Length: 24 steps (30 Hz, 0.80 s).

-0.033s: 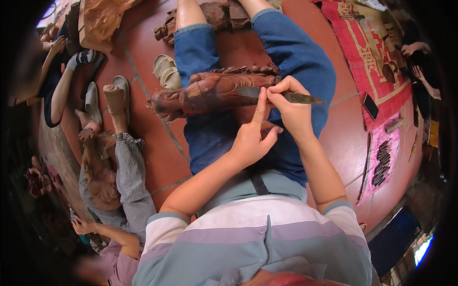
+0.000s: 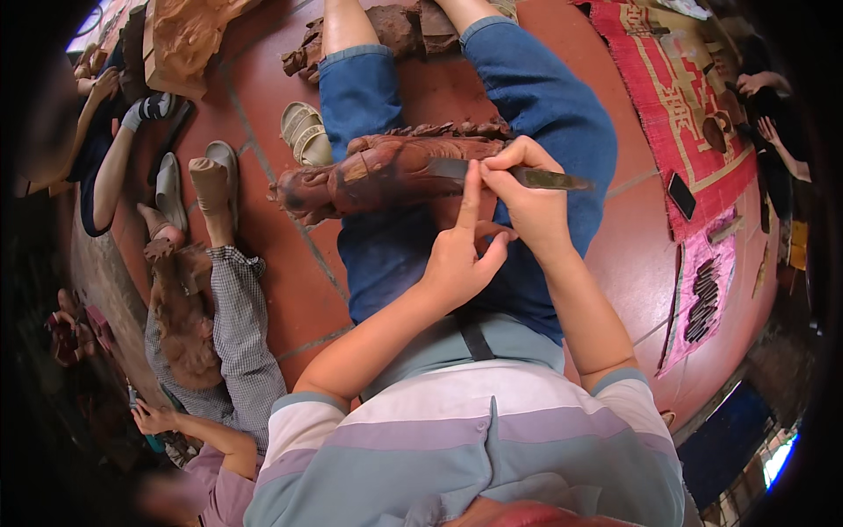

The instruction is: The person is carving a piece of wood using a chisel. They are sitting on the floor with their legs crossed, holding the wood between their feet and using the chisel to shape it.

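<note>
Wooden carving (image 2: 360,180) across the lap (image 2: 386,263), chisel (image 2: 551,179) over its right part.
I see the right hand (image 2: 536,195) pinched closed on the chisel; the left hand (image 2: 458,263) is half-curled, index fingertip at the chisel, gripping nothing visible. I'd hold the chisel low, with that fingertip steadying it behind the edge. Fingers cover its middle; whether the edge touches wood, I can't tell.
</note>
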Each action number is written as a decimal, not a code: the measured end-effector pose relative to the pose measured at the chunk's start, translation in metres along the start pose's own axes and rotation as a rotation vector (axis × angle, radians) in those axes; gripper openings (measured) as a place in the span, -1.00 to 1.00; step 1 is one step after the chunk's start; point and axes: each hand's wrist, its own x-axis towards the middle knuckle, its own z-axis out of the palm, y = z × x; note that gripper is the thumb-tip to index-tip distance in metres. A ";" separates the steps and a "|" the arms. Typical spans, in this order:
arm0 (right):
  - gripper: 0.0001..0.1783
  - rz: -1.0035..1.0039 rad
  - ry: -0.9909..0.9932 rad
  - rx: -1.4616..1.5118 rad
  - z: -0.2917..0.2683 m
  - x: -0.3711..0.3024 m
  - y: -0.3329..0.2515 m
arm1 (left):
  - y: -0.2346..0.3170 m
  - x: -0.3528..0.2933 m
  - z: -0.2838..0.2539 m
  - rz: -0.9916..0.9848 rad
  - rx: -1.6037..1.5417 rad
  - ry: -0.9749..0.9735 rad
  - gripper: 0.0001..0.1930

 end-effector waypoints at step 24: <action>-0.90 0.251 -0.053 0.361 0.013 0.024 0.006 | 0.015 0.013 -0.003 -0.060 -0.066 0.085 -0.06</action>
